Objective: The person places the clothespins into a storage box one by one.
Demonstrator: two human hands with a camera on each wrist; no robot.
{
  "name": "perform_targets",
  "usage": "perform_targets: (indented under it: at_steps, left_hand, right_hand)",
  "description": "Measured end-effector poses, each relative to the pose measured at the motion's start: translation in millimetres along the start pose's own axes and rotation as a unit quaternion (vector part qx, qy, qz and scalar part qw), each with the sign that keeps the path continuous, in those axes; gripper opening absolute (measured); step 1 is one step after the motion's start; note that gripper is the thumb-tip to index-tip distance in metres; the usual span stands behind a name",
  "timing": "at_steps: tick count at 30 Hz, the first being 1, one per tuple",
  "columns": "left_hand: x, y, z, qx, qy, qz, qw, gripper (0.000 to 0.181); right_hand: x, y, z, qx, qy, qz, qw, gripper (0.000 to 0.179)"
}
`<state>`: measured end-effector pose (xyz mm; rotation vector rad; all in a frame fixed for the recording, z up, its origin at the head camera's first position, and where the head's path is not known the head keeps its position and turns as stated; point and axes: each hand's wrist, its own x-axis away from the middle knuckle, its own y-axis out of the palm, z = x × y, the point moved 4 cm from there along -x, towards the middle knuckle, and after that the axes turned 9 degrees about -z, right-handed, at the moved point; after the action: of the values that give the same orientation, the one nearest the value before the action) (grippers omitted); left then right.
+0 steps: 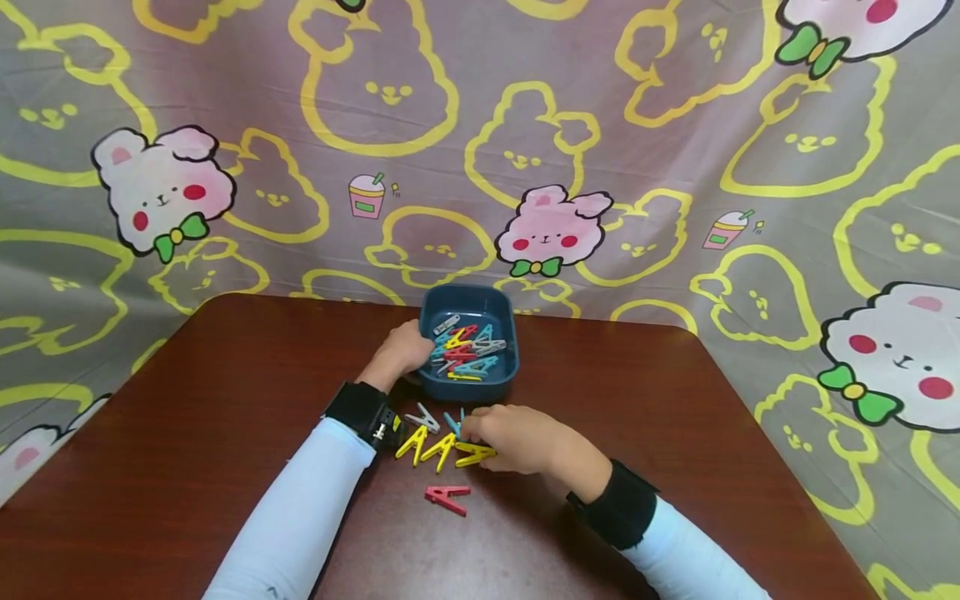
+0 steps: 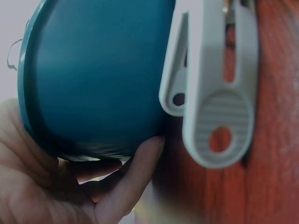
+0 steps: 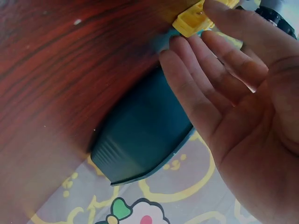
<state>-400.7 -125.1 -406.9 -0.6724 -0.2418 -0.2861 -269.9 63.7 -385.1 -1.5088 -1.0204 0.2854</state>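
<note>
A dark blue plastic bin [image 1: 506, 385] holds several clothespins [image 1: 461, 350] in blue, red, yellow and grey. At its left side my left hand [image 1: 405, 348] grips the wall, with the thumb at the rim. My right hand [image 1: 517, 437] is over loose clothespins in front of the bin, fingers slightly bent and thumb apart from them. Closest to its fingertips are a blue clothespin [image 1: 452, 423] and a yellow clothespin [image 1: 474, 454]; whether it touches them is unclear. A grey clothespin [image 2: 219, 107] lies beside the bin, large in the left wrist view.
Two more yellow clothespins [image 1: 412, 444] lie left of the right hand. Nearer the person, a red clothespin [image 1: 447, 497] rests apart on the brown wooden table [image 1: 645, 392]. A patterned cloth [image 1: 660, 167] hangs behind the table.
</note>
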Motion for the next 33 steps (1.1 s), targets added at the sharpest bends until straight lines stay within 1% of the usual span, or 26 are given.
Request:
perform_targets:
  at_steps: [6,9,15,24,33]
  left_hand:
    - [0.3,0.0,0.0,0.003,-0.002,0.001,1.0000,0.044]
    - [0.1,0.5,-0.3,0.003,0.000,0.000,1.0000,0.044]
    - [-1.4,0.4,-1.3,0.002,0.002,-0.002,1.0000,0.043]
    - [-2.2,0.6,-2.3,-0.002,-0.002,0.006,1.0000,0.044]
    - [-1.2,0.0,-1.6,0.001,0.001,0.003,1.0000,0.045]
  right_hand:
    - [-2.8,1.5,0.0,0.017,-0.023,0.014,0.9995,0.028]
    - [-3.2,2.2,0.4,0.007,-0.023,0.010,0.9997,0.025]
    - [-4.6,2.6,-1.8,-0.006,-0.016,0.011,0.9998,0.029]
    - [-6.2,2.9,-4.3,0.011,-0.024,0.015,0.9995,0.029]
    - [-4.4,2.9,-2.5,0.016,-0.016,-0.004,0.9997,0.031]
